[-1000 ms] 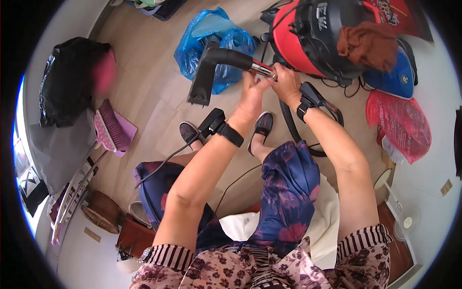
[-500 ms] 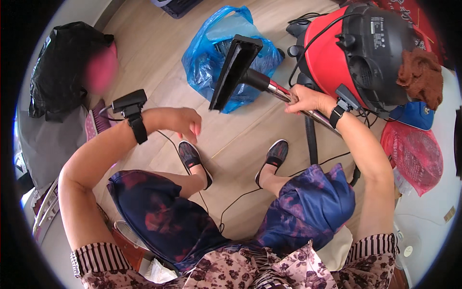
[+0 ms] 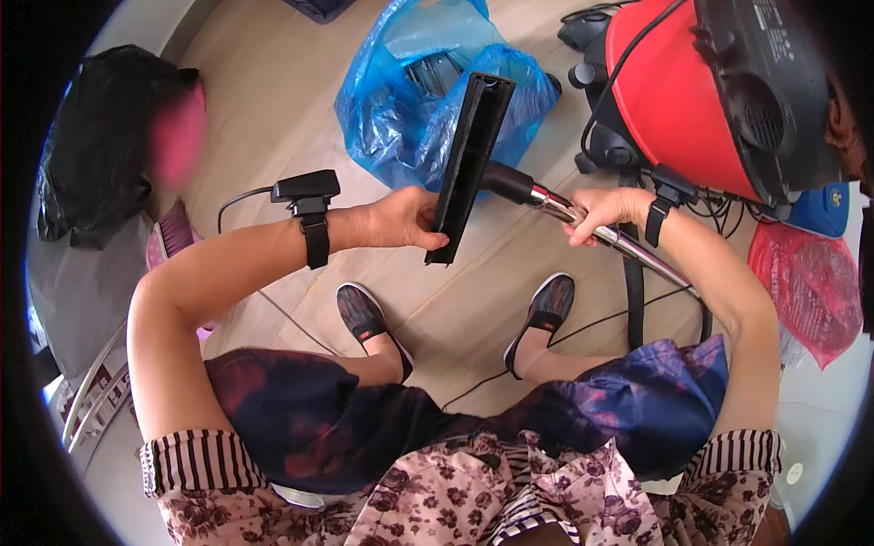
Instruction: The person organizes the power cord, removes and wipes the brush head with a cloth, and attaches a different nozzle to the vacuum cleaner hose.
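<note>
The left hand (image 3: 401, 218) pinches the long flat black plastic nozzle (image 3: 469, 164); the right hand (image 3: 605, 211) grips the shiny metal tube (image 3: 628, 247) above the smooth pale wooden floor (image 3: 273, 100).

Blue bag (image 3: 410, 100) and red vacuum (image 3: 692, 100) ahead.

Your left arm bends sharply at the elbow and reaches across in front of you, the left hand (image 3: 401, 218) loosely curled with fingertips forward, a dark strap on the wrist. Your right arm stretches forward, nearly straight, and your right hand (image 3: 605, 211) is closed in a fist-like grip, wrist strapped too.
</note>
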A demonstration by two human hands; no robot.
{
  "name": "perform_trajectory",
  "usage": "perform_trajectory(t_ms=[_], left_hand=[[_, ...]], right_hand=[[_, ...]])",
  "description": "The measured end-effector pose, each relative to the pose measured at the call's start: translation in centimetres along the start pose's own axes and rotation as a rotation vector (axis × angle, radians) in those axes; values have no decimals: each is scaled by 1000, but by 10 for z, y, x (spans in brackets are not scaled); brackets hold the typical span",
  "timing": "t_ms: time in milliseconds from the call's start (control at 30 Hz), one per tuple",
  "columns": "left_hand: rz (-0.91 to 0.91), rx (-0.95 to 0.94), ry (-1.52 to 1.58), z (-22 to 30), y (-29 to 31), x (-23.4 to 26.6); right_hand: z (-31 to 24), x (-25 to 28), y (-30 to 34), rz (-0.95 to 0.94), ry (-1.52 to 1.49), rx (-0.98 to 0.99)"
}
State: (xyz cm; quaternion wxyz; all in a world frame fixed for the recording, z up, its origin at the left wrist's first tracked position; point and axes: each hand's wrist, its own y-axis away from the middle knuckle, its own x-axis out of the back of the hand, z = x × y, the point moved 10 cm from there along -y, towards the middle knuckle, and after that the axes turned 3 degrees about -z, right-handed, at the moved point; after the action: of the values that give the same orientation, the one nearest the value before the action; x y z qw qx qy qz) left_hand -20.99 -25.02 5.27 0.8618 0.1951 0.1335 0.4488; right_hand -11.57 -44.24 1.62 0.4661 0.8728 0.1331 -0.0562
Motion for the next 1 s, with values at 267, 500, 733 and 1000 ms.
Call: perform_trajectory(t_ms=[267,500,733,1000], left_hand=[[-243,57,304,-26,-24,-38],[-301,116,485,-32,-14,-43],[-311,136,611,-29,-4,-46],[-252,125,686,-29,-4,-43]], right_hand=[[54,-12,-14,-147,-200,-192],[43,-24,-25,-280,-292,-217],[42,-23,-32,-309,-300,-272],[34,-22,-31,-328,-282,-260]])
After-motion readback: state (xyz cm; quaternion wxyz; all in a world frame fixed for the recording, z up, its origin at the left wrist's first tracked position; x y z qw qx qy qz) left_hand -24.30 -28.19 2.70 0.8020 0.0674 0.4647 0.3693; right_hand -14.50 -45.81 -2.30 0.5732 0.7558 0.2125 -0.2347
